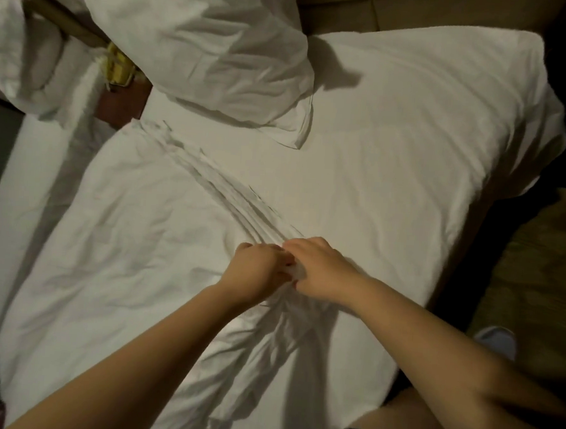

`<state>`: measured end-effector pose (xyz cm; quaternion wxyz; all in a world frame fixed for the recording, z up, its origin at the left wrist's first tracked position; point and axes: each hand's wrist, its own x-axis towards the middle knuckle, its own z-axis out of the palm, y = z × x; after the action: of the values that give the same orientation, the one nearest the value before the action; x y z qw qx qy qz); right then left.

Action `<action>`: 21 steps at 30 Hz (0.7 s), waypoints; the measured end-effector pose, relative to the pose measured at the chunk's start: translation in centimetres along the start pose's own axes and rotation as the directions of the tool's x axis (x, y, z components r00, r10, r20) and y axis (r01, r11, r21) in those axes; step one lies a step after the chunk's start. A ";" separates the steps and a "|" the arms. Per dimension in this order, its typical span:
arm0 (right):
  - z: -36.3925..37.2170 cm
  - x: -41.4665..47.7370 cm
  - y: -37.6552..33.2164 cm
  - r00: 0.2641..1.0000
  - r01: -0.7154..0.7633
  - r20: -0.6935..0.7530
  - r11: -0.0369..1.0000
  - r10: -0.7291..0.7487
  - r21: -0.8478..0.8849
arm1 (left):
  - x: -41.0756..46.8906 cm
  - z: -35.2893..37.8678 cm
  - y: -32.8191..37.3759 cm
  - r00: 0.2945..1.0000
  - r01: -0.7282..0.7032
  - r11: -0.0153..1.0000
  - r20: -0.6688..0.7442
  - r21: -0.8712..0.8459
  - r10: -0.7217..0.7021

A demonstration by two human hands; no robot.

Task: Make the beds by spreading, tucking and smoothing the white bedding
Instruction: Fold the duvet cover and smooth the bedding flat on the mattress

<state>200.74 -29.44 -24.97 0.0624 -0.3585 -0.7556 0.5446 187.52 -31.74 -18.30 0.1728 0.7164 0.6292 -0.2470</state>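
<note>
The left hand [259, 268] and the right hand [321, 270] touch in the middle of the bed. Each one curls tight around a bunched edge of the white cover [124, 237] — it lies wrinkled over the flat sheet [395, 148]. A pillow [199, 43] sits up top.

Bare sheet [395, 148] ahead, pillow [199, 50] beyond.

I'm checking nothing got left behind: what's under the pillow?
The pillow rests on the smooth white sheet; the bunched edge of the duvet stops short of it. Anything beneath the pillow's middle is covered and cannot be seen.
</note>
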 end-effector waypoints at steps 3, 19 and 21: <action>0.0 0.2 -0.5 0.999 0.024 0.031 0.994 -0.027 0.105 | -0.5 -1.1 -0.6 0.998 -0.058 0.994 -0.037 -0.095 0.054; 2.8 -1.7 6.3 0.983 -0.040 -0.181 0.997 0.027 -0.067 | 4.3 0.4 -1.5 0.928 -0.329 0.904 0.270 0.274 0.256; 2.7 -2.3 7.3 0.975 -0.039 -0.222 0.994 0.015 -0.105 | 4.8 0.6 -0.5 0.925 -0.312 0.934 0.280 0.175 0.256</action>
<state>204.62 -31.84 -31.68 0.1190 -0.4298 -0.7677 0.4601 187.36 -28.08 -21.49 0.2069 0.7775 0.4603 -0.3754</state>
